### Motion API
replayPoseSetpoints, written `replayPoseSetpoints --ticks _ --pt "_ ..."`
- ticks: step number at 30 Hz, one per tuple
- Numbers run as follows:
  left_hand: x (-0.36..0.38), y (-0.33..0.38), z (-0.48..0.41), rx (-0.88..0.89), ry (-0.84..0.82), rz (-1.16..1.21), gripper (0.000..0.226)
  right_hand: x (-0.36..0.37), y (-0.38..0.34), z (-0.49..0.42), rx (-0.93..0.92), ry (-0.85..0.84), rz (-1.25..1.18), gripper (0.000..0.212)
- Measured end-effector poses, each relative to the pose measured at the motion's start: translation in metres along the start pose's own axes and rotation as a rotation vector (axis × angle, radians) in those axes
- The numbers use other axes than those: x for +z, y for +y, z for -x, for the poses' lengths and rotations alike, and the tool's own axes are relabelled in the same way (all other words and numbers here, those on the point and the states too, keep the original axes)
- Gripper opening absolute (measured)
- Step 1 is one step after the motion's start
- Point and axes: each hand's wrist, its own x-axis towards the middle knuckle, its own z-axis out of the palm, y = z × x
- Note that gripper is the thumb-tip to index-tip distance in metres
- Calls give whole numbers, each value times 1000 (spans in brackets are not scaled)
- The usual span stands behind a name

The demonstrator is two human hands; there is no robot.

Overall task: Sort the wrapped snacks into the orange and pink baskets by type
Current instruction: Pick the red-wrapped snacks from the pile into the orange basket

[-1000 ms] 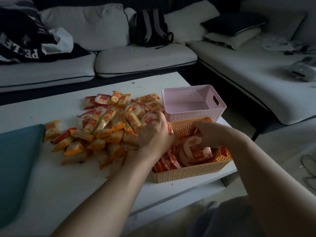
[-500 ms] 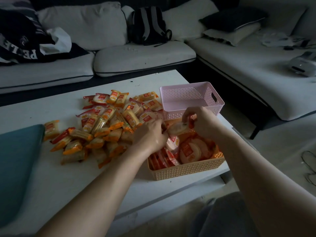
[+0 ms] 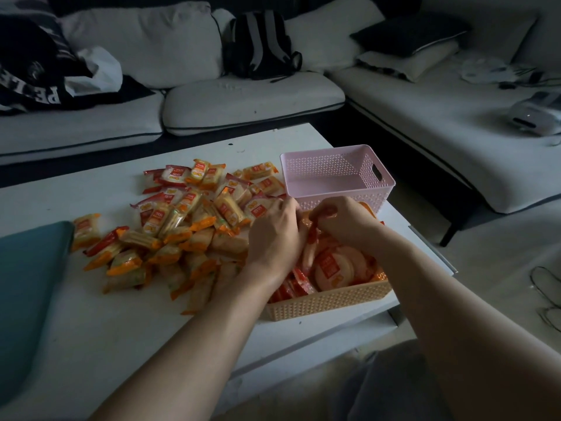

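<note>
Both hands now meet just above the orange basket point(image 3: 328, 303). A second ago the right hand point(image 3: 344, 221) was down inside it on the round packets, and the left hand point(image 3: 274, 238) was at the pile's near edge. Since then a red-wrapped snack point(image 3: 309, 253) has come up between them. The right hand's fingers are narrow, pinching its red end, so the packet hangs on edge over the basket's middle. The left hand's fingers curl in behind the back of the hand, against that packet. I cannot tell whether they grip it or only touch it.

Several red packets already lie in the orange basket. The pink basket point(image 3: 321, 174), touching its far side, holds nothing that shows. The mixed pile point(image 3: 182, 229) of red and orange wrappers spreads over the counter point(image 3: 91, 323) to the orange basket's left. I judge the sorting to be at an early stage, with this packet probably about to join the red ones.
</note>
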Motion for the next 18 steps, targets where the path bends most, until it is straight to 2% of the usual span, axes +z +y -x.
replayPoseSetpoints --ticks 3,6,8,9,13,18 --pt "1 2 3 -11 -13 45 6 2 -2 3 54 42 -35 22" --pt "1 4 6 -32 -80 6 12 5 -6 4 199 -64 -223 19" --pt "-2 0 3 -85 -143 -70 20 6 -8 4 263 -147 -231 12" --pt "-3 -2 1 -124 -176 -85 21 7 -7 3 286 -165 -216 17" --pt "-6 -12 -5 -244 -280 -11 18 5 -2 2 371 -224 -132 20" --pt "-6 -13 -6 -235 -324 32 19 5 5 -5 281 -28 -35 12"
